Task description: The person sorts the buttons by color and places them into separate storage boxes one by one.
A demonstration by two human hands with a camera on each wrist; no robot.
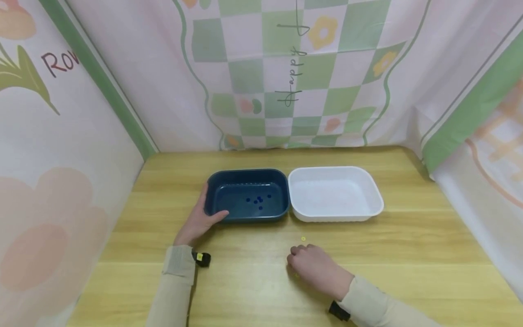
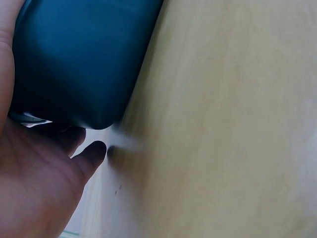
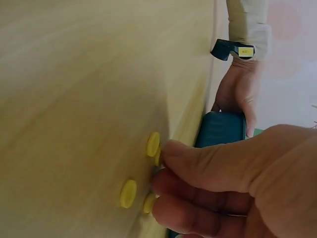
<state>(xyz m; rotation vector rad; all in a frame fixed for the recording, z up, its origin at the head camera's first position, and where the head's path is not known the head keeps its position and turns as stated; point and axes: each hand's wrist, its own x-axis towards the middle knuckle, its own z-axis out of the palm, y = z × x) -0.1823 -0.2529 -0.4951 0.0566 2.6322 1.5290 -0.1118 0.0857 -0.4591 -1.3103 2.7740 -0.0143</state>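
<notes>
My left hand (image 1: 198, 222) grips the left end of a dark blue rectangular tray (image 1: 247, 219), thumb over the front rim and fingers round the side. Several small dark blue round pieces (image 1: 260, 200) lie on the tray floor. Down at the wooden table, my right hand (image 1: 316, 268) has its fingers bent and thumb near the index fingertip. Around those fingertips in the right wrist view are several small yellow button-like discs (image 3: 129, 193). One yellow disc (image 3: 157, 157) shows right at the thumb tip, partly hidden; I cannot tell whether it is pinched.
A white rectangular tray (image 1: 336, 219) stands against the right side of the dark blue one. Between it and my right hand lies a single yellow disc (image 1: 303, 238). Printed curtains (image 1: 286, 81) hang behind the wooden table (image 1: 245, 281) and along both sides.
</notes>
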